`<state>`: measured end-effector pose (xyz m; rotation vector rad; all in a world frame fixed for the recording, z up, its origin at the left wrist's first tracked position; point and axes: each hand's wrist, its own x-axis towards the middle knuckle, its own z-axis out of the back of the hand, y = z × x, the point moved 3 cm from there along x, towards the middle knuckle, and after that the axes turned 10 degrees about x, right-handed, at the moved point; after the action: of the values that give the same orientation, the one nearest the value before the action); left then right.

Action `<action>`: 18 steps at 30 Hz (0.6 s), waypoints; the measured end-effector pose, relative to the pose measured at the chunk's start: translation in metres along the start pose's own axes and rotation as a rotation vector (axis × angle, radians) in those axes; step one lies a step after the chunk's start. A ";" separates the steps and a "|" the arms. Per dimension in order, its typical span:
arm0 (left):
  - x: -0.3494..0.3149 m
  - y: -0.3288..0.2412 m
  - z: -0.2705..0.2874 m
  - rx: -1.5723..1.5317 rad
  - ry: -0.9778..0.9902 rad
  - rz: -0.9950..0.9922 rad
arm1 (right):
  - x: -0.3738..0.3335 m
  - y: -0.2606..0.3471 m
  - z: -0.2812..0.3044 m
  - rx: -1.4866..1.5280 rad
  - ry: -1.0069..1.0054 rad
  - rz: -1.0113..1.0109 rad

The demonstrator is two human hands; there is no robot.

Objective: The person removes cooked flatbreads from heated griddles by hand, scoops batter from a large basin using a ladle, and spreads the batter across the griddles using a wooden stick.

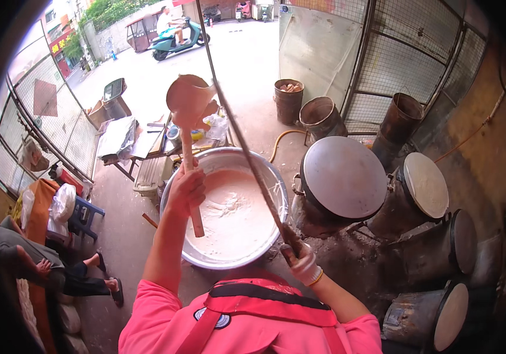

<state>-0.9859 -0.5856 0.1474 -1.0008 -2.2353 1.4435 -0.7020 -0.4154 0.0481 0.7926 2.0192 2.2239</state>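
My left hand [187,190] is closed around the wooden handle of a large ladle [187,101]. The ladle's wide, round bowl is raised above the far rim of a big metal basin [282,197] and looks coated with pale batter. More pale, thick batter [229,215] lies in the basin, its surface uneven in the middle. My right hand [302,264], in a whitish glove, grips the lower end of a long dark rod [246,152] by the basin's near right side. The rod slants up and left across the view, and its far end runs out of frame.
Several sooty drum stoves stand at the right, one topped by a wide round plate [344,177]. Metal buckets [322,120] are behind them. A cluttered table [124,140] is beyond the basin. At left are a blue stool [85,216] and a seated person [52,268]; a scooter [177,42] carries a rider outside.
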 end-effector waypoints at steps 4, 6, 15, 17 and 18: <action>0.019 0.066 0.096 -0.155 0.003 0.324 | -0.001 -0.025 -0.016 0.314 -0.170 -0.334; 0.017 0.112 0.136 -0.647 0.051 0.644 | 0.005 -0.047 -0.017 0.196 -0.183 -0.305; -0.021 0.066 0.114 0.231 -0.161 0.540 | 0.003 -0.097 -0.011 0.248 -0.423 -0.364; 0.004 0.103 0.137 0.194 -0.170 0.620 | -0.009 -0.130 0.011 0.117 -0.465 -0.429; 0.016 0.121 0.143 0.153 -0.165 0.698 | -0.013 -0.141 0.027 0.009 -0.511 -0.369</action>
<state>-1.0329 -0.6407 -0.0265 -1.7708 -1.9121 1.9910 -0.7233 -0.3737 -0.0885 0.8056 1.7517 1.6134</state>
